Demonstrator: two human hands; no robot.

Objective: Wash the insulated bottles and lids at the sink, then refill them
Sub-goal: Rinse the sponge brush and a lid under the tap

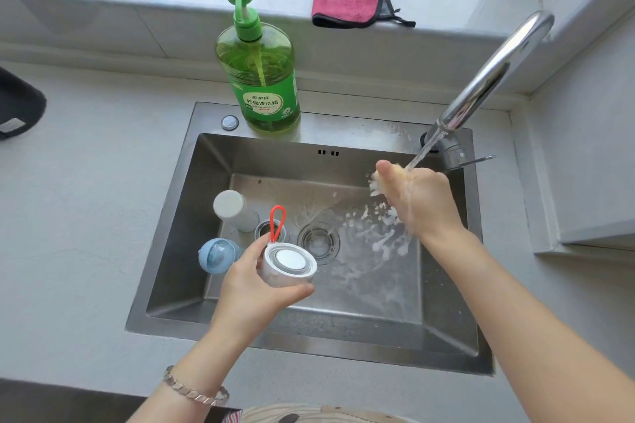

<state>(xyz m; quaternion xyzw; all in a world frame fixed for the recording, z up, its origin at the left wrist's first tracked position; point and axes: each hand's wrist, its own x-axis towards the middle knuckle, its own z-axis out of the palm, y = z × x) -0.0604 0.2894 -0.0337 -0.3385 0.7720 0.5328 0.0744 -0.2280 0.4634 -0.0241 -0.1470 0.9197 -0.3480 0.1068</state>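
left hand [254,282] grips the white bottle lid [290,263] from below, fingers and thumb curled round its wall, inner face turned up, red loop [277,221] pointing toward the back of the sink [446,330]. right hand [417,197] is held well apart from it, up and to the right, closed round a pale yellow foamy wad, seemingly a sponge [375,182], directly under the stream from the tap [494,72]. the lid thus lies left of and nearer than the stream. judged next move: carry it rightward and away to meet the sponge or water. white insulated bottle [233,211] and blue domed lid [218,256] wait in the sink's left part, just beyond the left hand. the drain [318,242] lies between the hands. a green dish soap bottle [261,79] stands on the back rim.
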